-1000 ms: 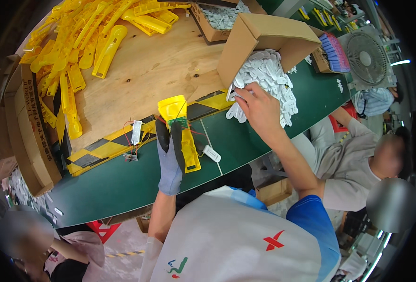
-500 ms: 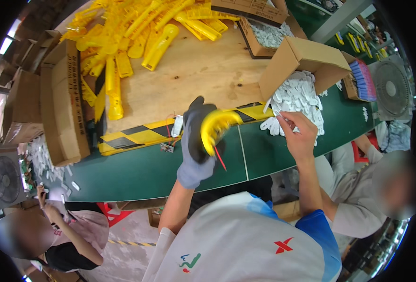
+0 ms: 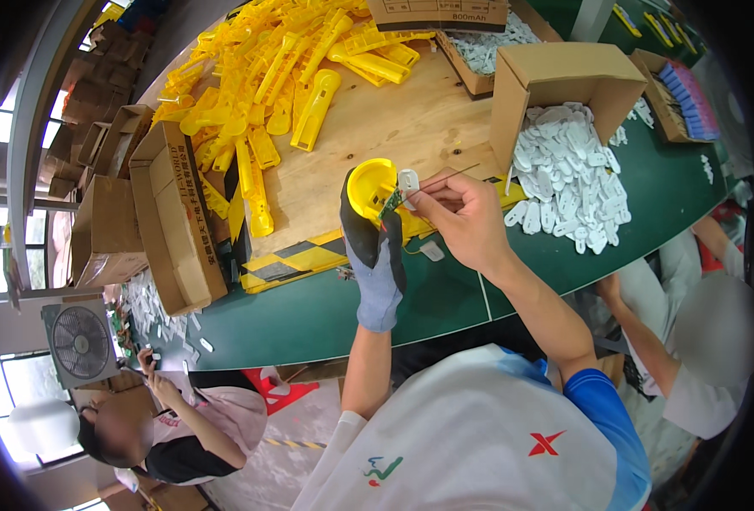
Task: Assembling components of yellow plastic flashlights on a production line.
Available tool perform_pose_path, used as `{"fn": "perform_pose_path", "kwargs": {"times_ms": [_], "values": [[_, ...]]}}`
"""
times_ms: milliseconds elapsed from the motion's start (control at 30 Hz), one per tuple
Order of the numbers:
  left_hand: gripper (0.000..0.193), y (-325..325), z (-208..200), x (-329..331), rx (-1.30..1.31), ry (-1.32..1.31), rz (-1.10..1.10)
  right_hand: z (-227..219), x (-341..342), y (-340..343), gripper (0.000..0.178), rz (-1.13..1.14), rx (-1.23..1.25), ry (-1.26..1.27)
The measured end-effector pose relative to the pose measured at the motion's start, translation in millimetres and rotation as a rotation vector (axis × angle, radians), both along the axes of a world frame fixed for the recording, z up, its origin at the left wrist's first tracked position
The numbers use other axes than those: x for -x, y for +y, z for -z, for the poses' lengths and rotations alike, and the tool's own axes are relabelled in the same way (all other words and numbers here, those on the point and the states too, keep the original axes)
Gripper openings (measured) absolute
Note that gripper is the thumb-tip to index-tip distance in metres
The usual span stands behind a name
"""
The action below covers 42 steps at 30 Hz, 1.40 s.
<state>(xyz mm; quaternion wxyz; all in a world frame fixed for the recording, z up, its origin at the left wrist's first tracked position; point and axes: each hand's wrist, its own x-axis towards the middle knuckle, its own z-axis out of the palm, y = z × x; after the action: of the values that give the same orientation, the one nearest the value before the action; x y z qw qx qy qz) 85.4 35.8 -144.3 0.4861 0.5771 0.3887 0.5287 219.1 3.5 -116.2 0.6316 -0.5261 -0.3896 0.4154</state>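
My left hand [image 3: 372,255], in a grey and black glove, is closed around a yellow plastic housing [image 3: 365,189] with its hollow side showing. A small green circuit board [image 3: 391,202] stands at the housing's right edge. My bare right hand [image 3: 466,221] pinches a small white oval plastic piece [image 3: 408,180] right beside the board. I cannot tell whether the piece touches the board. A thin dark rod or wire [image 3: 458,173] sticks out past the right fingers. Below the hands, a small white block [image 3: 431,249] with a thin wire lies by the table's edge strip.
Many yellow housings [image 3: 313,111] are heaped on the wooden board [image 3: 377,132]. White oval pieces [image 3: 568,179] spill from a tipped carton [image 3: 564,64] at right. An open carton [image 3: 168,221] stands at left. Co-workers sit on both sides; a fan [image 3: 80,341] is at far left.
My right hand has moved left from the white pile to the housing, with a white piece in its fingers. My left hand has turned the housing upright. The whole view has shifted.
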Motion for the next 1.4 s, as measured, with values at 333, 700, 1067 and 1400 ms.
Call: {"fn": "perform_pose_path", "kwargs": {"times_ms": [333,700,1067,1400], "values": [[0.035,-6.2,7.9,-10.7,0.038,-0.045,-0.003,0.7,8.0,-5.5,0.015,0.162,0.019,-0.108],[0.045,-9.6,-7.9,-12.4,0.186,-0.055,0.053,3.5,-11.6,-9.2,0.018,-0.141,0.135,-0.081],[0.067,-5.0,15.3,-13.7,0.165,-0.055,0.090,25.3,-33.1,7.2,0.041,-0.254,0.206,0.041],[0.052,10.4,30.3,-7.2,-0.108,0.078,0.100,38.5,-26.4,19.4,0.041,-0.259,0.190,0.167]]}}
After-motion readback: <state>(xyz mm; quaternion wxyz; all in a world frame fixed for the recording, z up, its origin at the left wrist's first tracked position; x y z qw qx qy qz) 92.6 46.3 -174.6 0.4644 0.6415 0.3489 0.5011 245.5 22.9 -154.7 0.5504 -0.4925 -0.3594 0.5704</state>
